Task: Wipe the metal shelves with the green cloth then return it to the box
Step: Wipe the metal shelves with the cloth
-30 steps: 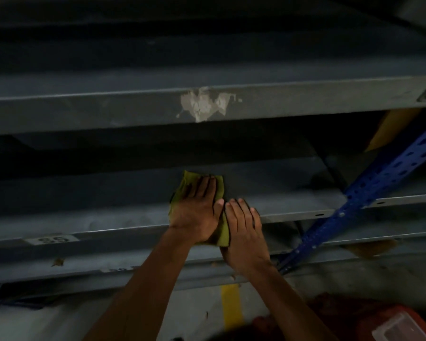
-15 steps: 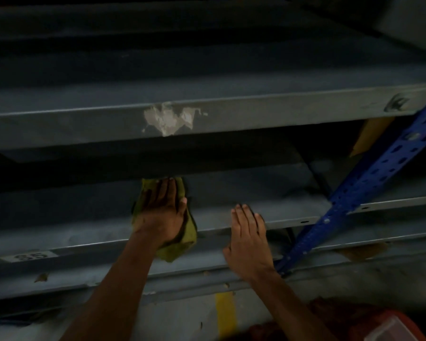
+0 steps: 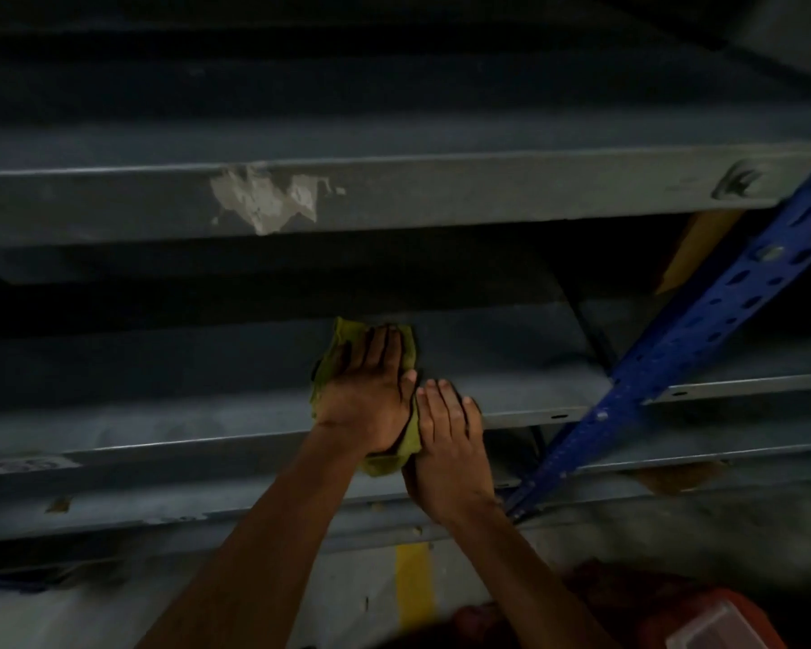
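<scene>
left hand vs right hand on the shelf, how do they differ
The left hand lies flat on the crumpled green cloth, pressing it onto the grey metal shelf; the right hand rests bare on the shelf's front edge. The left reaches deeper in than the right. Both lie palm down, fingers extended.

shelf surface (image 3: 160, 405): bare to the left of the hands, free to sweep | overhead: upper shelf beam (image 3: 441, 194) caps the gap, low clearance | right: blue perforated upright (image 3: 703, 330) crosses diagonally, blocks passage | rear: dark, depth unclear | below: lower shelf edge (image 3: 207, 512) close under
</scene>
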